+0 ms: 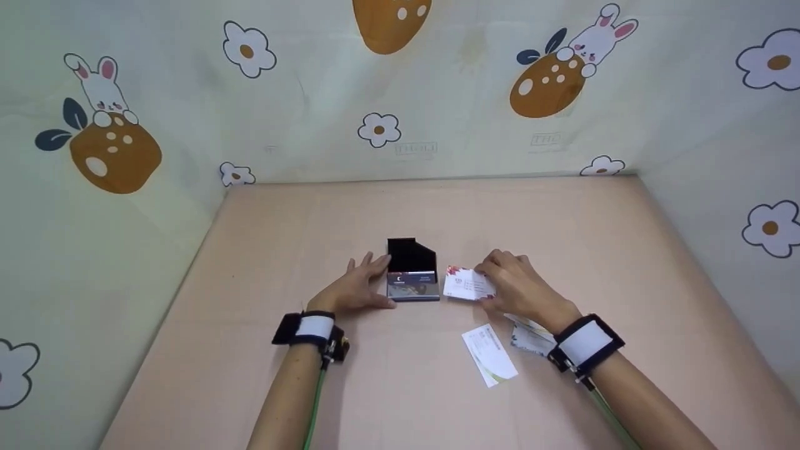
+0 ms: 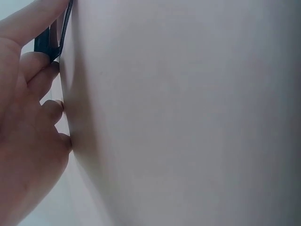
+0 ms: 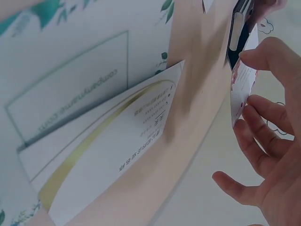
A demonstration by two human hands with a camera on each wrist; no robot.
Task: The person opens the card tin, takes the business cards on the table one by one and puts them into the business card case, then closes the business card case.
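arms: bare | 2 wristbands (image 1: 312, 328): black, white strap | cords (image 1: 315, 394): green, possibly cables

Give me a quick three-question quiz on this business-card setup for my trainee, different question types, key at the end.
1. True or false: the left hand rests beside the open black card holder.
2. Multiple choice: what does the right hand pinch? A) a pen B) a white business card with red print C) the holder's lid
3. Fill in: the loose card with a green and gold edge lies on the table, nearer the ___ wrist.

Key: 1 true; 2 B; 3 right.
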